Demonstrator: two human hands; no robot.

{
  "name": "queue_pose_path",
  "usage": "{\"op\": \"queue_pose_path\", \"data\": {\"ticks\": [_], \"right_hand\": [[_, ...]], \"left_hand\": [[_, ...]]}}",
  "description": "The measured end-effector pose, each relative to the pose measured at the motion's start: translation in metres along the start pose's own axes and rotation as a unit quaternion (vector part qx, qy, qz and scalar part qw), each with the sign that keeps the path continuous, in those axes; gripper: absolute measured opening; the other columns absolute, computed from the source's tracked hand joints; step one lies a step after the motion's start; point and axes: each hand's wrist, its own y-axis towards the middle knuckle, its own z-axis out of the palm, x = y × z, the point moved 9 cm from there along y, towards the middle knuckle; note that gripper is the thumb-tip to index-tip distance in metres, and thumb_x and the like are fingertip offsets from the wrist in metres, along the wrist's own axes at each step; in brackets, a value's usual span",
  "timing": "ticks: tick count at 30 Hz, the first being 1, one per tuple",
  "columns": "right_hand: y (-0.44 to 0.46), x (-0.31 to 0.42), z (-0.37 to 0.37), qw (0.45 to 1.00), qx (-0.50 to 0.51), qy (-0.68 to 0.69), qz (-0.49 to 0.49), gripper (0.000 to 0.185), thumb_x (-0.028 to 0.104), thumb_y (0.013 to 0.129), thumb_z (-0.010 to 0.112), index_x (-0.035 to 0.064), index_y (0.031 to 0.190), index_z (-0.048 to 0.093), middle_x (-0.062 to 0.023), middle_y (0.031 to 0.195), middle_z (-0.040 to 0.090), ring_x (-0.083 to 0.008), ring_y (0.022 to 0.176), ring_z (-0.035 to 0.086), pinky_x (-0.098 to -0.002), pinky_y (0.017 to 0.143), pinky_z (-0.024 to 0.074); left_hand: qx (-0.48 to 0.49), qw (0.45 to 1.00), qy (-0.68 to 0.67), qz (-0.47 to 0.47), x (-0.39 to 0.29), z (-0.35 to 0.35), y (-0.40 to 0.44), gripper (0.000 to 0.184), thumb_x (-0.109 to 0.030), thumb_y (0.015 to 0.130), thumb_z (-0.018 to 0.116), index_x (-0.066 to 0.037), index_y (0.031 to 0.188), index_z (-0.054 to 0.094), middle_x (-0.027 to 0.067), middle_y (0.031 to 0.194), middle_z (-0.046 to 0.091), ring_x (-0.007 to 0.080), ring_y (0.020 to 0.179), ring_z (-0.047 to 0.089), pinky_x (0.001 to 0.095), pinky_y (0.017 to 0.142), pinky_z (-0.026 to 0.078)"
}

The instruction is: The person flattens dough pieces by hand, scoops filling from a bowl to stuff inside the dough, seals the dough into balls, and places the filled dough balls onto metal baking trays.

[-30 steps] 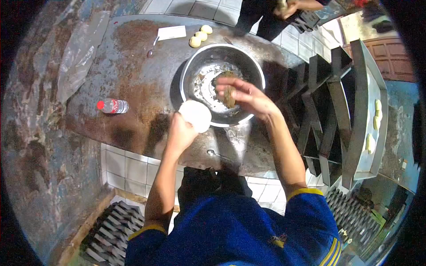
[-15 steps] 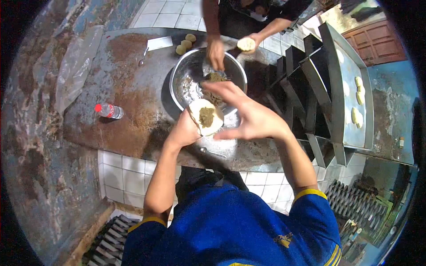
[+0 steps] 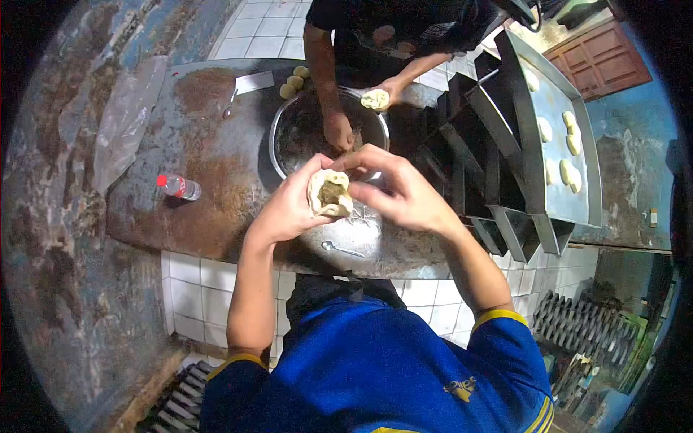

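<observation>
My left hand [image 3: 285,206] cups a piece of dough [image 3: 318,207] with its edges drawn up around a brown crumbly filling. My right hand [image 3: 393,187] curls over the dough's right side, thumb and forefinger at its rim. Just beyond stands a large metal bowl [image 3: 275,148]; its contents are mostly in shadow. A metal spoon [image 3: 343,250] lies on the table below my hands. Across the bowl, a co-worker's hand [image 3: 338,132] reaches into it, while their other hand [image 3: 394,88] holds a dough round [image 3: 375,99].
Several dough balls [image 3: 287,91] sit behind the bowl near a white paper [image 3: 255,81] and another spoon [image 3: 228,112]. At left are a red-capped bottle [image 3: 179,187] and plastic sheeting [image 3: 128,123]. Stacked metal trays stand right, the top tray [image 3: 552,86] holding dough pieces [image 3: 570,175].
The dough in my left hand was spread flatter; its edges are now gathered up around the filling. My right hand has moved in to its rim. The co-worker leans further over the table.
</observation>
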Motion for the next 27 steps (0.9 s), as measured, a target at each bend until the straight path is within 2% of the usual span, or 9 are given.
{"op": "queue_pose_path", "data": {"ticks": [4, 10, 15, 18, 19, 20, 23, 25, 27], "right_hand": [[-0.014, 0.009, 0.003, 0.990, -0.020, -0.141, -0.005, 0.057, 0.033, 0.077, 0.093, -0.0010, 0.116, 0.067, -0.0156, 0.107, 0.069, -0.0236, 0.097, 0.071, -0.0360, 0.084, 0.0587], [-0.042, -0.035, -0.021, 0.979, -0.018, 0.174, 0.106, 0.033, 0.024, 0.092, 0.084, 0.0032, 0.113, 0.068, -0.0015, 0.098, 0.071, -0.0086, 0.093, 0.066, -0.0317, 0.081, 0.0580], [-0.081, -0.038, -0.022, 0.890, -0.003, 0.417, 0.185, 0.048, 0.032, 0.095, 0.082, 0.0074, 0.130, 0.059, -0.0036, 0.102, 0.067, -0.0146, 0.092, 0.068, -0.0304, 0.076, 0.0634], [-0.108, -0.030, -0.049, 0.918, 0.025, 0.320, 0.232, 0.089, 0.042, 0.089, 0.086, 0.0150, 0.157, 0.035, -0.0122, 0.120, 0.062, -0.0221, 0.105, 0.067, -0.0358, 0.081, 0.0642], [-0.113, -0.023, -0.054, 0.919, 0.020, 0.321, 0.228, 0.089, 0.042, 0.089, 0.086, 0.0150, 0.157, 0.035, -0.0122, 0.120, 0.062, -0.0221, 0.105, 0.067, -0.0358, 0.081, 0.0642], [-0.111, 0.009, -0.079, 0.992, -0.049, 0.104, 0.054, 0.094, 0.044, 0.086, 0.087, 0.0152, 0.158, 0.036, -0.0140, 0.121, 0.062, -0.0259, 0.110, 0.065, -0.0393, 0.087, 0.0624], [-0.134, 0.059, -0.098, 0.963, -0.113, -0.205, -0.134, 0.089, 0.048, 0.078, 0.090, 0.0128, 0.150, 0.051, -0.0152, 0.118, 0.061, -0.0353, 0.118, 0.059, -0.0469, 0.100, 0.0552], [-0.140, 0.054, -0.105, 0.960, -0.077, -0.225, -0.145, 0.072, 0.038, 0.073, 0.095, 0.0081, 0.133, 0.068, -0.0119, 0.115, 0.063, -0.0304, 0.111, 0.062, -0.0428, 0.097, 0.0532], [-0.154, 0.048, -0.129, 0.966, -0.145, -0.135, -0.167, 0.048, 0.032, 0.078, 0.093, 0.0034, 0.113, 0.077, -0.0096, 0.102, 0.064, -0.0231, 0.091, 0.066, -0.0348, 0.078, 0.0545]], "left_hand": [[-0.020, 1.000, -0.003, 0.006, -0.010, 0.016, 0.000, 0.076, -0.005, 0.075, 0.092, 0.001, 0.138, 0.050, 0.0080, 0.122, 0.066, 0.0139, 0.115, 0.064, 0.0326, 0.099, 0.054], [0.012, 0.995, -0.099, 0.018, -0.039, 0.050, -0.007, 0.070, -0.007, 0.079, 0.091, -0.004, 0.137, 0.052, 0.0034, 0.123, 0.064, 0.0119, 0.113, 0.062, 0.0316, 0.098, 0.052], [-0.037, 0.989, -0.131, 0.055, -0.061, 0.086, 0.006, 0.042, -0.017, 0.092, 0.080, -0.002, 0.127, 0.061, 0.0044, 0.116, 0.069, 0.0112, 0.107, 0.063, 0.0294, 0.094, 0.051], [-0.032, 0.981, -0.183, 0.054, -0.064, 0.117, 0.012, 0.036, -0.021, 0.096, 0.072, -0.002, 0.125, 0.064, 0.0055, 0.115, 0.070, 0.0112, 0.103, 0.064, 0.0284, 0.092, 0.051], [-0.037, 0.974, -0.219, 0.048, -0.067, 0.125, 0.016, 0.036, -0.021, 0.096, 0.070, -0.001, 0.126, 0.064, 0.0057, 0.116, 0.070, 0.0113, 0.103, 0.064, 0.0282, 0.091, 0.051], [-0.038, 0.974, -0.222, 0.027, -0.070, 0.135, 0.019, 0.032, -0.020, 0.096, 0.065, -0.001, 0.122, 0.065, 0.0039, 0.110, 0.069, 0.0108, 0.098, 0.063, 0.0278, 0.086, 0.052], [-0.018, 0.975, -0.223, 0.005, -0.073, 0.165, 0.027, 0.029, -0.015, 0.095, 0.062, -0.001, 0.121, 0.063, 0.0014, 0.102, 0.066, 0.0101, 0.093, 0.062, 0.0284, 0.083, 0.051], [0.007, 0.967, -0.254, -0.033, -0.070, 0.181, 0.034, 0.030, -0.017, 0.097, 0.060, -0.002, 0.122, 0.062, 0.0014, 0.100, 0.065, 0.0087, 0.085, 0.060, 0.0265, 0.073, 0.048], [0.042, 0.940, -0.322, -0.103, -0.067, 0.200, 0.041, 0.032, -0.021, 0.099, 0.055, -0.002, 0.125, 0.059, 0.0015, 0.097, 0.062, 0.0058, 0.068, 0.055, 0.0227, 0.053, 0.042]]}}
